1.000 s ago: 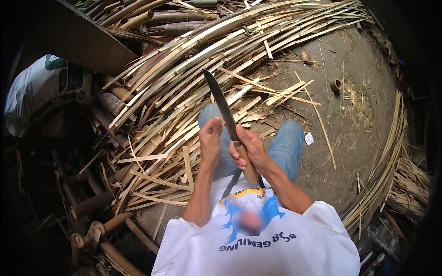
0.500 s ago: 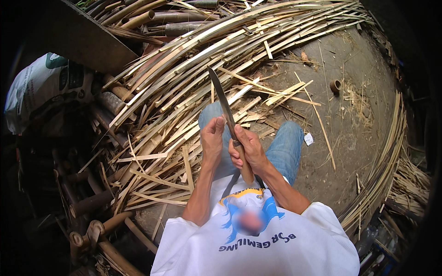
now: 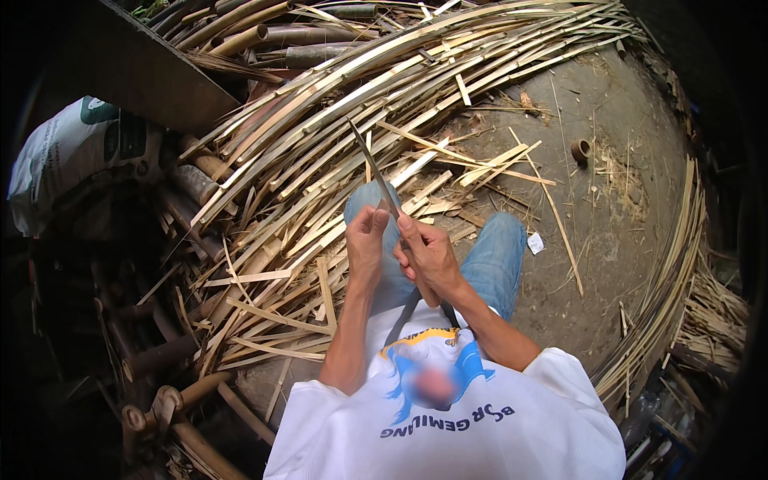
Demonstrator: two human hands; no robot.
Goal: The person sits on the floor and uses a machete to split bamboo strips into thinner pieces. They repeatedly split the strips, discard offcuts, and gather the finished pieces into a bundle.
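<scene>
My right hand (image 3: 430, 254) is wrapped round the wooden handle of a long knife (image 3: 378, 174). Its narrow dark blade points up and to the left, turned nearly edge-on. Close beside the base of the blade is my left hand (image 3: 365, 242), its fingers curled in a pinch. A small pale bit shows at those fingertips, too small to name, and I cannot tell whether they touch the blade. Both hands are held above my knees in blue jeans (image 3: 490, 250).
Long split bamboo strips (image 3: 320, 132) lie in a broad pile ahead and left. More thin strips (image 3: 664, 296) curve along the right. A short bamboo ring (image 3: 581, 150) and a white paper scrap (image 3: 535, 243) lie on the floor. A white sack (image 3: 60, 156) stands left, above a bamboo frame (image 3: 200, 388).
The knife has turned in my right hand, from showing its blade's flat side to nearly edge-on, and its tip has swung a little left. My left hand stays pinched beside it.
</scene>
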